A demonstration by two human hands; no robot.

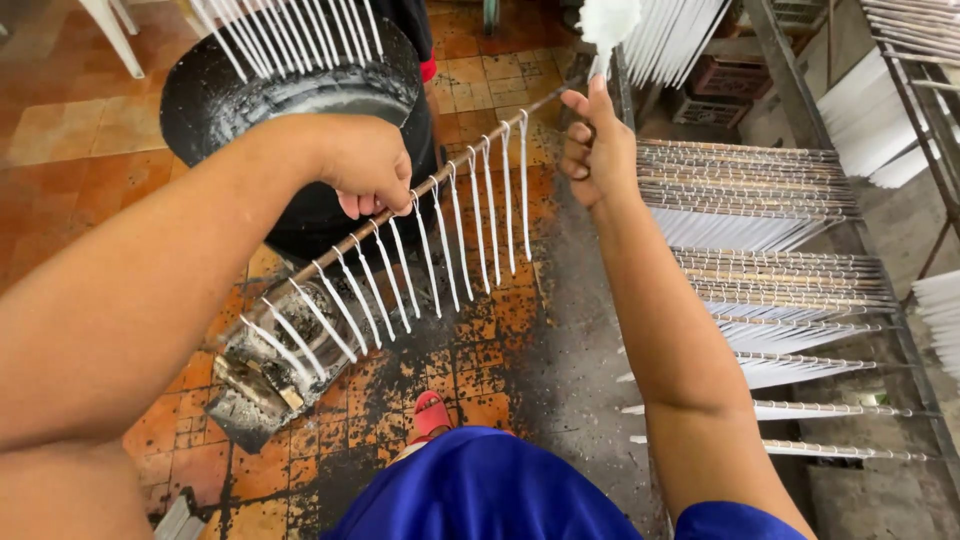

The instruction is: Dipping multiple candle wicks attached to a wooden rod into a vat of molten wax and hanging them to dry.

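Both grips clamp the rod (400,208), left hand (372,170) mid-length and right hand (597,145) at its end, so the thin white candles (440,245) hang free below them, apart.

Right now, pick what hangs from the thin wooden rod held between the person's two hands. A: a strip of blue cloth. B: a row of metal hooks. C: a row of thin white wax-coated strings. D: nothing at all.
C: the thin wooden rod, gripped by the left hand and right hand, carries a row of thin white wax-coated strings dangling side by side.
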